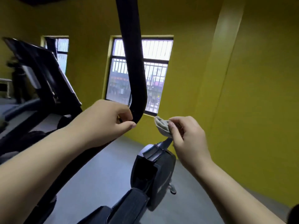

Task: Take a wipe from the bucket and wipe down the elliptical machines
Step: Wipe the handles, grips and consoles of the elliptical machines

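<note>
The small crumpled grey-beige cloth wipe (162,127) looks soft and folded into several layers, bunched into a rounded wad. The right hand (186,136) holds it: the thumb and the fingers (171,127) pinch the wipe, which sticks out to the left of the fingertips, in the air and apart from the machine. The left hand (105,120) is wrapped around the thick curved black handlebar of the elliptical machine (134,65), just at its bend; its fingers are curled closed on the bar, with the thumb pressed forward under them. The wipe is near this bend, to the right of the left fingers, not touching it. Below the right fingers stands the dark plastic housing of the machine (155,172) on a grey smooth floor (100,172). Beyond the fingers are yellow painted walls (242,78) and a barred window (155,75) with bright daylight. Far to the left of the left fingers a black tilted console (40,70) of another machine is seen, a little blurred
</note>
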### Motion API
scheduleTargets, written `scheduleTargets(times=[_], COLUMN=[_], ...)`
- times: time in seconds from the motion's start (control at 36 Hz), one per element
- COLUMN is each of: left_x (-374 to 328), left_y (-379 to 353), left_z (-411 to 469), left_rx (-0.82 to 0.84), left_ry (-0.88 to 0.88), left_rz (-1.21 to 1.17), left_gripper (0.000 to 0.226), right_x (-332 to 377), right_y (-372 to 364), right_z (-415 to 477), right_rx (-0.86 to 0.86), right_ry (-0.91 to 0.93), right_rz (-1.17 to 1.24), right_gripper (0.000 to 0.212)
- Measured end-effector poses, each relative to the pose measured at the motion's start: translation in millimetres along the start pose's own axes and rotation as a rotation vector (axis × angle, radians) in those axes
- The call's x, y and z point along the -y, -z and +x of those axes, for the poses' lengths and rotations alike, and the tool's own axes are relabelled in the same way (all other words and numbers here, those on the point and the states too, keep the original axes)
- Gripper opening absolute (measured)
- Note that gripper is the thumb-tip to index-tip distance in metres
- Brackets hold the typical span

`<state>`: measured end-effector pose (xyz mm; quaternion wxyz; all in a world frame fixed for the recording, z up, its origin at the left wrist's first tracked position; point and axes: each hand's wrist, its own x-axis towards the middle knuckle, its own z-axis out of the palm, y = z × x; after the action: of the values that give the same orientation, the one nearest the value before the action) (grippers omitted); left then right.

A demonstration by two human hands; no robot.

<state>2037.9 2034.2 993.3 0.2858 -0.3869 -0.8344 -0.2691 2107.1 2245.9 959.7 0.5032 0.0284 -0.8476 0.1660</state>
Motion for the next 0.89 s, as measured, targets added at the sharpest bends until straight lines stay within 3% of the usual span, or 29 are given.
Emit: scheduleTargets(times=[0.14,0.36,0.53,0.75,0.89], left_x=[-8.6,-25.3,-29.5,-21.4,-21.9], left_y=[-9.8,-24.5,-23.1,-20.7,-23.9], left_z=[16.4,26.3,20.4,23.1,22.3], left_rx=[-0.111,-0.081,-0.098,-0.079,-0.081], left_ry=[0.179,0.407,0.497,0.546,0.534], left_rz=[0.079,0.155,0.103,0.064,0.080], left_gripper=[0.023,0.034,0.033,0.037,0.032], right_x=[-18.8,-27.0,-22.2,-36.4,-40.9], right_y=[-21.5,-37.7,-61.3,-84.5,-92.7], right_z=[35.4,102.4,120.5,111.9,94.2], right_rx=[-0.028,-0.233,-0.140,-0.072,-0.103], right_ry=[0.161,0.399,0.612,0.647,0.638], right_rz=[0.201,0.421,0.473,0.675,0.819], right_gripper=[0.009,0.017,0.029,0.034,0.019])
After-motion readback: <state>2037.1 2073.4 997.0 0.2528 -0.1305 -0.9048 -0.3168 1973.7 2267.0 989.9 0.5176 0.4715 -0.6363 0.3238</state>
